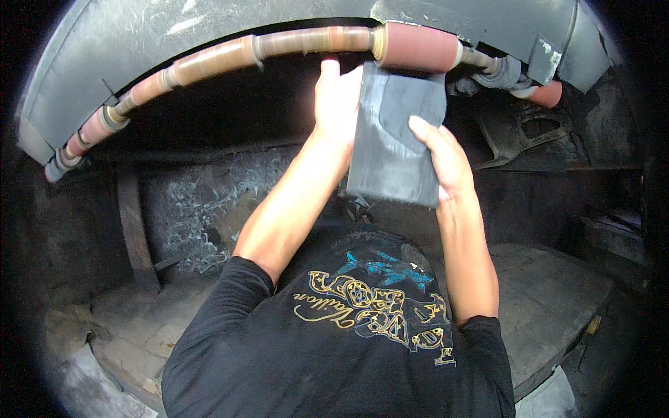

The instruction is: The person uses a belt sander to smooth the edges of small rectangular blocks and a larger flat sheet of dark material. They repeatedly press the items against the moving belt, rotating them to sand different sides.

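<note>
Both hands hold the flat grey slab [390, 171] between them, the left hand [338, 101] at its left edge, the right hand [451, 161] with its thumb across the smooth, streaked face. Just above them sits a matte reddish cylinder [421, 47] on a long banded shaft [216, 59].

The roller shaft [293, 43] runs left to right along the lower edge of the machine housing [279, 9]. The abrasive drum [420, 47] sits on the shaft, right of centre. The slab [396, 157] is positioned directly below the drum, between the left hand [336, 104] and the right hand [449, 159]. The post [135, 226] stands at left, below the shaft; debris [198, 212] lies to its right.
</note>
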### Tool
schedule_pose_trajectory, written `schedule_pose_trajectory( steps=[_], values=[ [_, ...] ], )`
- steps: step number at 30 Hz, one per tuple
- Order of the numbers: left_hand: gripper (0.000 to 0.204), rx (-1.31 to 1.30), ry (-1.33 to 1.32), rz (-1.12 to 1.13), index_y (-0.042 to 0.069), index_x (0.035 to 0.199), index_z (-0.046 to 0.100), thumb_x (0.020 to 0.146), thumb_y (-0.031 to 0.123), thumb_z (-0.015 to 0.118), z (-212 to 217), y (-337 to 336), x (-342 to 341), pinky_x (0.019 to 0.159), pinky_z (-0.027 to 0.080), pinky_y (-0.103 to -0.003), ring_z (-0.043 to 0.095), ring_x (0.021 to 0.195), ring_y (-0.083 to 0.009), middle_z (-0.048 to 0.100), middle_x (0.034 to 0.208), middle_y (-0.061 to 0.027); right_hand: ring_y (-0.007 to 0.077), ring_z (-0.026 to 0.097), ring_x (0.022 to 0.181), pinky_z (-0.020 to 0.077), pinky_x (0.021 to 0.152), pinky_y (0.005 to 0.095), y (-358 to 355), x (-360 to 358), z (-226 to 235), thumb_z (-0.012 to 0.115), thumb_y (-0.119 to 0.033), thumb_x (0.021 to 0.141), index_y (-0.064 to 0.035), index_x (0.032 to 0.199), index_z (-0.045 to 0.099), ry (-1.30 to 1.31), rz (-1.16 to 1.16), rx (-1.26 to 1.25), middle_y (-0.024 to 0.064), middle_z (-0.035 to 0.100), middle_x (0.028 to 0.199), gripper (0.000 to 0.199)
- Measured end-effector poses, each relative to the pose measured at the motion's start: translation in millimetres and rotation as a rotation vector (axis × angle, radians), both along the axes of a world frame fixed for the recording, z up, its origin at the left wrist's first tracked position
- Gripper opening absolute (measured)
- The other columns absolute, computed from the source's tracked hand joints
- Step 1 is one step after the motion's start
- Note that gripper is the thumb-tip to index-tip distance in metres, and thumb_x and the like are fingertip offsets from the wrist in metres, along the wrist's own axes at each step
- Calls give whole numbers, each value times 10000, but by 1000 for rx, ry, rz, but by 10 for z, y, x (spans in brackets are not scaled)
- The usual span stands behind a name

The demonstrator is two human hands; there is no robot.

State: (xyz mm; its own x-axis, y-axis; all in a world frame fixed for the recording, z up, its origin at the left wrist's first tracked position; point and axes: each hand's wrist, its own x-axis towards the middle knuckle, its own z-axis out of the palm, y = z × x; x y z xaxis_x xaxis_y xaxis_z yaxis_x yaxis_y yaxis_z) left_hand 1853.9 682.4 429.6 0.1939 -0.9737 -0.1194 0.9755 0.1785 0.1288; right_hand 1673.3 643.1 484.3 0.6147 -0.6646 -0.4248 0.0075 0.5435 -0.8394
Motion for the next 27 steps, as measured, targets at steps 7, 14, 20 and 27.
schedule_pose_trajectory(
  steps=[7, 14, 20, 27],
  values=[
    [589, 165, -251, -80, 7, 1418, 434, 985, 383, 568, 309, 592, -374, 1050, 459, -477, 585, 1214, -310, 551, 1376, -179, 192, 645, 1044, 514, 908, 332, 322, -388, 85, 700, -225, 897, 23, 1278, 578, 97, 212, -34, 124, 668, 1181, 471],
    [479, 206, -274, -172, 33, 1347, 507, 946, 243, 663, -81, 646, -542, 961, 533, -430, 640, 1117, -251, 636, 1233, -147, 329, 600, 1204, 444, 1041, 380, 198, -400, -407, 632, -233, 950, 18, 1363, 525, 400, 62, -895, 262, 576, 1334, 495],
    [406, 240, -313, -120, 33, 1275, 551, 942, 229, 672, -211, 549, -620, 914, 557, -426, 669, 1034, -251, 658, 1173, -137, 314, 551, 1283, 408, 1082, 388, 83, -436, -293, 624, -117, 916, 22, 1350, 553, 386, 286, -911, 227, 581, 1352, 461],
    [368, 375, -233, 128, 44, 1263, 569, 932, 173, 664, -544, 658, -636, 893, 571, -423, 684, 1004, -250, 670, 1133, -131, 329, 550, 1267, 437, 1042, 388, 219, -350, -436, 811, -315, 760, 58, 1468, 335, 572, 548, -1040, 278, 536, 1364, 931]
  ],
)
